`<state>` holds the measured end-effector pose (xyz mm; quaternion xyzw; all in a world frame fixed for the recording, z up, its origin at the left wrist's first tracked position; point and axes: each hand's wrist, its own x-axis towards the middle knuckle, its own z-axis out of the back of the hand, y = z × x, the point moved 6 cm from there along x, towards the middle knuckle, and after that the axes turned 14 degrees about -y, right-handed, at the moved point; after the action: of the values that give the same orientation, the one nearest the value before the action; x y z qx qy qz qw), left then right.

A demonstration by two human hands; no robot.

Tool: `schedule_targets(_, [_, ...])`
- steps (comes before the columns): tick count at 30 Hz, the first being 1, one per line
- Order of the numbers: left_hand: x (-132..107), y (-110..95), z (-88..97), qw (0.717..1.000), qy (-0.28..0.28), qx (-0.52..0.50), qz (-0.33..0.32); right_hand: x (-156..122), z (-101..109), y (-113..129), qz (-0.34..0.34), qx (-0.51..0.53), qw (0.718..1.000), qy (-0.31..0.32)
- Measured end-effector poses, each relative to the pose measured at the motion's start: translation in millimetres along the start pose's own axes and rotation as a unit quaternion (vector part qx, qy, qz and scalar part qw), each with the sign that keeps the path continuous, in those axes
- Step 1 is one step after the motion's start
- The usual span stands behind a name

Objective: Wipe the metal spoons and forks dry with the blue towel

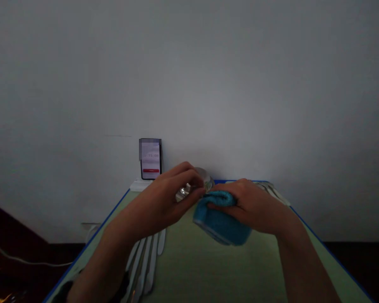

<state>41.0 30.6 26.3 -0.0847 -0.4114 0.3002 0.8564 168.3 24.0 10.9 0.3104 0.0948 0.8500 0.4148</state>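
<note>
My right hand (244, 202) grips a folded blue cloth (224, 225), with the thumb pressed into its fold. Close beside the cloth's left edge is my left hand (180, 191), its fingers curled and thumb and fingertips drawn together. What those fingertips hold, if anything, is too small and dim to name. Behind the left hand stands a clear, shiny container (206, 176), mostly hidden by the fingers. Under my left forearm several long, pale-handled utensils, seemingly table knives (150, 263), lie side by side; the forearm covers their far parts.
A phone (150, 160) showing a timer leans upright against the wall on a white base (140, 185). More metal cutlery (271, 191) lies at the table's back right, partly behind my right hand. The green table (208, 273) has a blue edge. A white cable (34, 263) runs at left.
</note>
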Motion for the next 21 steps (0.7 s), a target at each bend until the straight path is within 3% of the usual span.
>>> schedule_targets(7, [0.0, -4.1, -1.8, 0.999, 0.037, 0.008, 0.003, 2.3, 0.3, 3.9, 0.012, 0.000, 1.000, 0.006])
schedule_targets(21, [5.9, 4.7, 6.1, 0.999, -0.029, -0.012, 0.024, 4.2, 1.2, 2.4, -0.023, -0.001, 0.999, -0.022])
